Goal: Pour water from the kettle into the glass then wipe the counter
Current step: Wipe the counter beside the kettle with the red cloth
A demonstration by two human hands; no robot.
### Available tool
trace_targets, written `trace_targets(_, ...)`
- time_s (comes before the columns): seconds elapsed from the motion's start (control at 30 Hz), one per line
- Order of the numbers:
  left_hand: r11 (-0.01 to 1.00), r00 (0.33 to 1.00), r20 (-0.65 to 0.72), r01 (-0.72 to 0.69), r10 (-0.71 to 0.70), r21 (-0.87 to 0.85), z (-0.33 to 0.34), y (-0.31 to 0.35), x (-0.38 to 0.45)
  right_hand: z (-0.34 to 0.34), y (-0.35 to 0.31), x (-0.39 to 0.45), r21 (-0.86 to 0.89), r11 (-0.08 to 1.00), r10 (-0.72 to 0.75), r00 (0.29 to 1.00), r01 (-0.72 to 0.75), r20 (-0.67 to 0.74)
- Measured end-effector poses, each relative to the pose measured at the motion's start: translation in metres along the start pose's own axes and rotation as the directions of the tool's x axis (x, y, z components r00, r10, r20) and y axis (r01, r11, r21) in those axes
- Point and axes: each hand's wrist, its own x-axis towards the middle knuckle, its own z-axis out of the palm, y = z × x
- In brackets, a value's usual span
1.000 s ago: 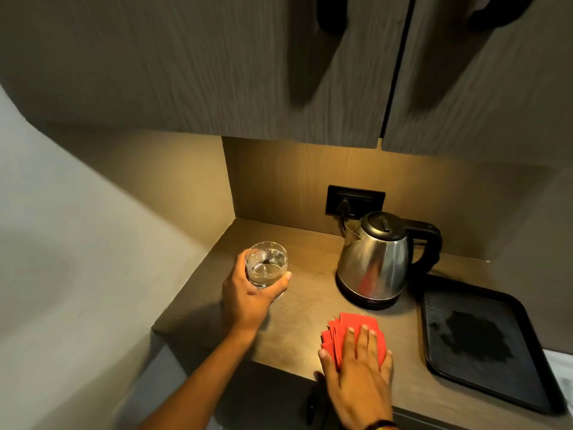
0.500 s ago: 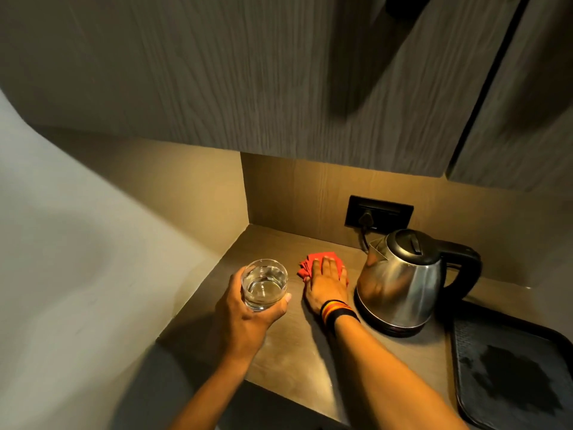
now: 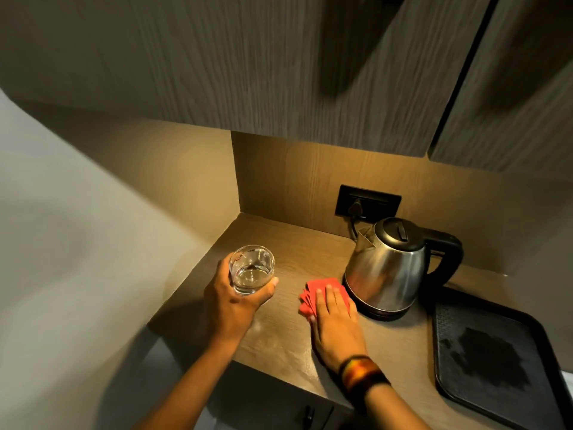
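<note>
Left hand (image 3: 231, 301) clamps my clear round water glass (image 3: 251, 269), fragile, slippery; grip its wall. Right hand (image 3: 336, 325) lies flat on soft red folded cloth (image 3: 313, 293), touching the steel kettle (image 3: 387, 268) base on the wooden table (image 3: 291, 336).

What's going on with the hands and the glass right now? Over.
Left hand grip on glass, water inside. Right hand flat on red cloth, wiping counter. Kettle right beside the cloth.

Wood-grain tabletop (image 3: 288, 252) in a lit alcove. On it: a steel kettle (image 3: 387, 274) on its base near the back wall; a folded red cloth (image 3: 313, 293) just beside the kettle, pressed flat under my right hand (image 3: 336, 324); a black tray (image 3: 496, 361) at the right.
</note>
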Motion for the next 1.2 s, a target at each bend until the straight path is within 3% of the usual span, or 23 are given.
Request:
trace_targets(0.1, 1.0, 1.0, -0.022, 0.009, -0.009, 0.016, -0.004, 0.0, -0.002, -0.008, -0.035, 0.082, 0.025, 1.0, -0.001, 0.995, -0.001, 0.101)
trace_targets(0.2, 0.999, 0.999, -0.054, 0.007, -0.005, 0.035, -0.011, -0.002, -0.007, -0.007, -0.069, 0.108, -0.003, 0.993, -0.112, 0.978, 0.114, 0.176)
trace_targets(0.3, 0.999, 0.999, -0.05, 0.014, -0.012, 0.044, -0.015, -0.005, -0.01, 0.007, -0.078, 0.042, 0.055, 0.928, -0.372, 0.916, 0.368, 0.15)
trace_targets(0.37, 0.999, 0.999, -0.041, 0.023, -0.021, 0.045, -0.014, -0.005, -0.009, 0.016, -0.056, -0.028, 0.093, 0.894, -0.447, 0.889, 0.439, 0.099)
trace_targets(0.5, 0.999, 0.998, -0.034, 0.05, -0.05, 0.003, -0.013, -0.009, -0.005, 0.011, 0.007, -0.103, 0.071, 0.978, -0.194, 0.981, 0.195, -0.025)
trace_targets(0.57, 0.999, 0.999, -0.024, 0.042, -0.042, 0.011, -0.011, -0.009, -0.005, 0.003, 0.013, -0.082, 0.054, 0.998, -0.03, 0.999, 0.028, 0.024)
trace_targets(0.7, 0.998, 0.997, -0.034, 0.062, -0.063, -0.017, -0.01, -0.01, -0.008, 0.007, -0.028, 0.008, -0.004, 0.994, 0.106, 0.994, -0.106, -0.032)
trace_targets(0.8, 0.997, 0.997, -0.036, 0.069, -0.07, -0.026, -0.013, -0.011, -0.014, 0.008, -0.059, 0.079, 0.01, 0.997, 0.077, 0.996, -0.078, 0.048)
trace_targets(0.93, 0.995, 0.992, -0.078, 0.098, -0.099, -0.014, -0.015, -0.015, -0.019, 0.006, -0.084, 0.123, -0.029, 0.995, -0.088, 0.985, 0.093, 0.148)
trace_targets(1.1, 0.99, 0.989, -0.053, 0.138, -0.138, -0.003, -0.008, -0.018, -0.013, 0.014, -0.068, 0.029, 0.012, 0.919, -0.393, 0.913, 0.394, 0.112)
trace_targets(1.2, 0.989, 0.989, -0.04, 0.14, -0.142, -0.041, 0.0, -0.018, -0.009, 0.01, -0.033, -0.042, 0.003, 0.93, -0.365, 0.925, 0.367, 0.106)
